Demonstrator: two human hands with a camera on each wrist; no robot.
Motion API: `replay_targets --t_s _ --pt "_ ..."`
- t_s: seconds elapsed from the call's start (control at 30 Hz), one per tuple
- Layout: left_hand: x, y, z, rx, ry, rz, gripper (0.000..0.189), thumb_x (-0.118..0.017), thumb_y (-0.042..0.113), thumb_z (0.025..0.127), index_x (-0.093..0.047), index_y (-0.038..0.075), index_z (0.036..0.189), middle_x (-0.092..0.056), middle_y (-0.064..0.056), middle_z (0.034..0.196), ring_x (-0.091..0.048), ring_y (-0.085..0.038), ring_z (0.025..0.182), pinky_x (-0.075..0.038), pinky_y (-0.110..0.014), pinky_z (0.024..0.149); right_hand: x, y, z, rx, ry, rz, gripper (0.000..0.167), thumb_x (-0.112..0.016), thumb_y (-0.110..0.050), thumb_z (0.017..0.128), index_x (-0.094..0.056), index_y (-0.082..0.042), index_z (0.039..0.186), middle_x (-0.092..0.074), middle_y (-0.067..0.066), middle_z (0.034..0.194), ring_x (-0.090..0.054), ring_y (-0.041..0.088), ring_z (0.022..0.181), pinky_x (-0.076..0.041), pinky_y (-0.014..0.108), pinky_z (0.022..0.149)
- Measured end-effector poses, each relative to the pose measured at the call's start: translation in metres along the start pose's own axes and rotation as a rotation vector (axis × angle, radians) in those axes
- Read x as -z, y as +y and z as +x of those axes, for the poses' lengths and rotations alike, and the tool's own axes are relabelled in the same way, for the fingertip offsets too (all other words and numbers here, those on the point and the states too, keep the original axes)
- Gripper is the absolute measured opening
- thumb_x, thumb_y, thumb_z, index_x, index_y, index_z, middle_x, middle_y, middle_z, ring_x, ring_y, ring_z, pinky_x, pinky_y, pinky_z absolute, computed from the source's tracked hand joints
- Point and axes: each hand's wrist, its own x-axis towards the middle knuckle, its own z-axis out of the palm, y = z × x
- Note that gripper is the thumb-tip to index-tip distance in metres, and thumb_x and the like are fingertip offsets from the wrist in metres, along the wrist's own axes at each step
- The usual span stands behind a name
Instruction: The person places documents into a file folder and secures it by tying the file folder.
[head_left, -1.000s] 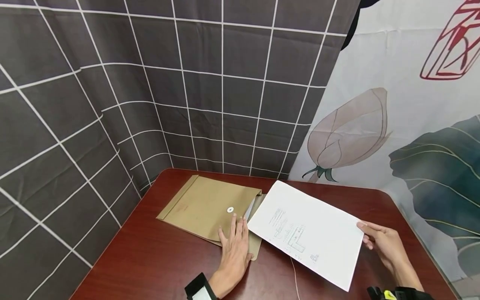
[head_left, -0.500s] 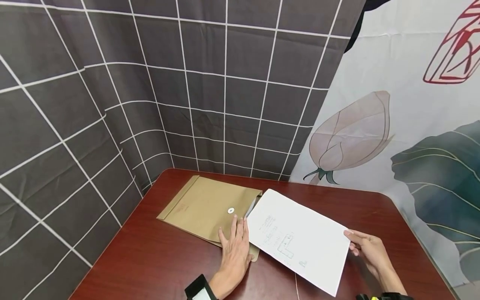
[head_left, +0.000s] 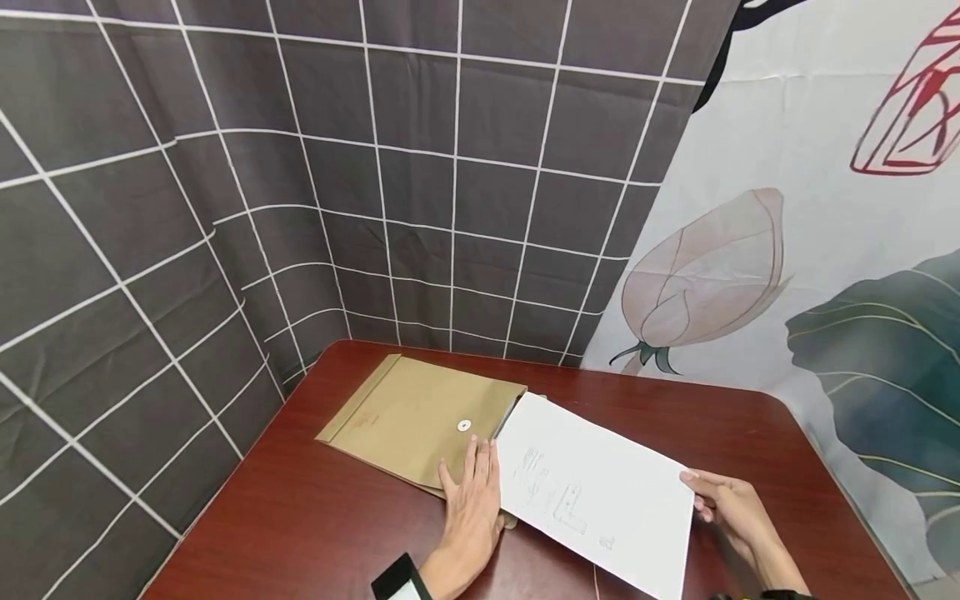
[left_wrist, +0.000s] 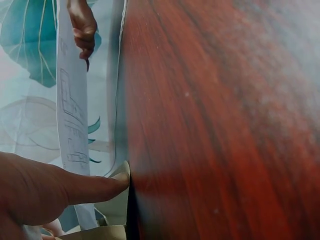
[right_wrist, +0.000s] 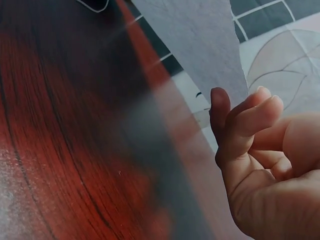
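Right grip [head_left: 731, 510] in a pinch on white paper [head_left: 600, 492] at its far right corner, left grip [head_left: 471, 515] straight-fingered on brown envelope [head_left: 420, 417]

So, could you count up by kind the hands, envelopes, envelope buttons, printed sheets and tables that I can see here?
Hands: 2, a left hand and a right hand
Brown paper envelope: 1
White round button: 1
Printed white sheet: 1
Reddish-brown wood-grain table: 1
Total: 6
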Motion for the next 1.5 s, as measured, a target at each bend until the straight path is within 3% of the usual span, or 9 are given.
replay_targets --t_s 0.3,0.73,1.07,1.5 --pt "-0.001 0.001 -0.003 0.004 -0.026 -0.006 0.108 -0.089 0.035 0.062 -0.033 -0.002 0.147 -0.041 -0.016 0.147 -0.024 -0.031 0.143 -0.027 -0.069 0.099 -0.002 -0.007 0.013 -0.019 -0.032 -0.052 0.065 -0.065 -0.033 0.091 -0.045 0.009 0.137 -0.051 -0.001 0.063 -0.045 0.010 0.054 -0.043 0.028 0.055" --pt "-0.002 0.001 -0.003 0.001 -0.016 0.013 0.106 -0.088 0.038 0.062 -0.036 0.000 0.146 -0.042 -0.014 0.145 -0.027 -0.030 0.142 -0.029 -0.069 0.098 -0.012 -0.029 0.034 0.086 -0.075 -0.146 0.062 -0.062 -0.034 0.094 -0.047 0.011 0.135 -0.050 -0.002 0.063 -0.045 0.010 0.054 -0.044 0.030 0.064" --pt "-0.001 0.000 0.002 -0.018 0.029 -0.007 0.104 -0.089 0.036 0.060 -0.040 0.000 0.144 -0.045 -0.014 0.143 -0.030 -0.030 0.141 -0.030 -0.070 0.096 -0.032 -0.044 0.046 0.110 -0.074 -0.108 0.054 -0.061 -0.027 0.095 -0.050 0.011 0.131 -0.051 -0.001 0.063 -0.047 0.009 0.055 -0.044 0.026 0.057" --pt "-0.002 0.000 0.000 -0.017 0.018 -0.014 0.104 -0.089 0.035 0.060 -0.040 -0.001 0.144 -0.045 -0.014 0.143 -0.029 -0.031 0.141 -0.030 -0.071 0.096 -0.054 -0.053 0.054 0.137 -0.094 -0.076 0.047 -0.060 -0.021 0.096 -0.052 0.013 0.127 -0.052 -0.001 0.062 -0.047 0.009 0.053 -0.043 0.025 0.053"
